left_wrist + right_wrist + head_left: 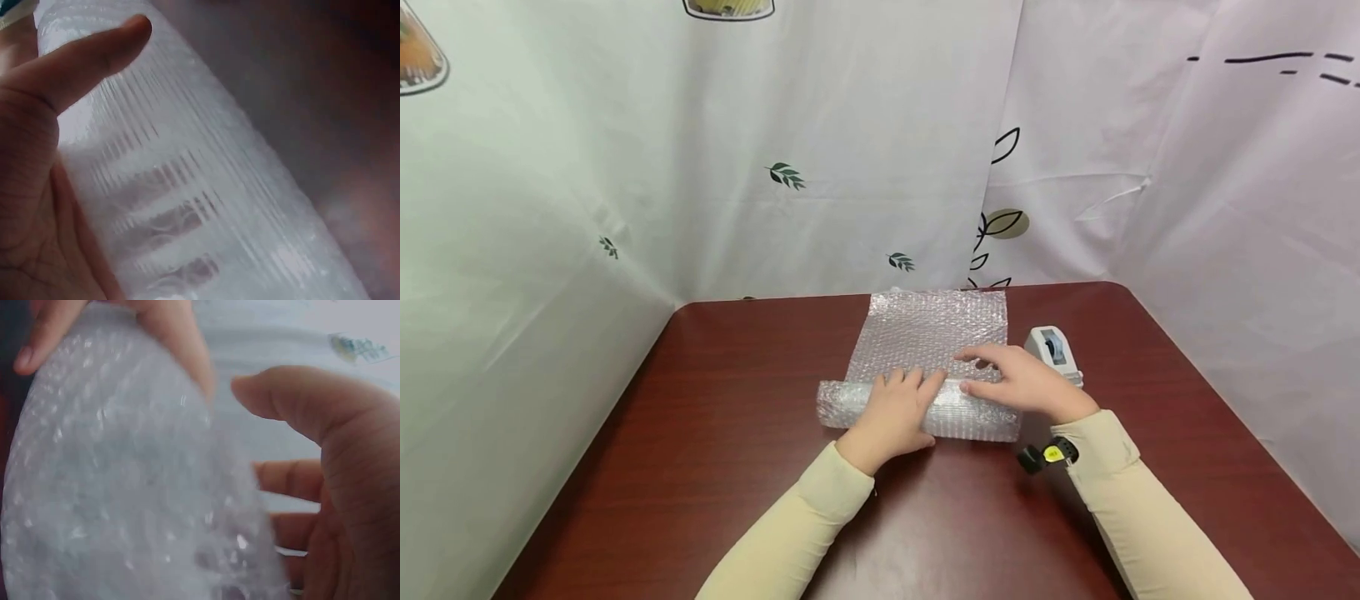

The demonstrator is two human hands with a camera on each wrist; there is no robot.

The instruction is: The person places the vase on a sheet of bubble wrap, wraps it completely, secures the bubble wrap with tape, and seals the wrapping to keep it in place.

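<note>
A roll of clear bubble wrap [973, 418] lies crosswise on the table, and its loose flat sheet [925, 329] stretches to the far edge. My left hand [891, 412] rests on the middle of the roll with fingers spread over the top. In the left wrist view, the thumb [94, 59] lies straight along the wrap. Over the right part of the roll is my right hand [1026, 385], its fingers loosely bent and apart from the thumb. The right wrist view shows nothing pinched between them; whether the fingertips touch the wrap I cannot tell.
Just beyond my right hand stands a white tape dispenser [1052, 346], partly hidden. Dark red tabletop [737, 400] surrounds the wrap. White patterned cloth [850, 125] hangs behind and along both sides of the table.
</note>
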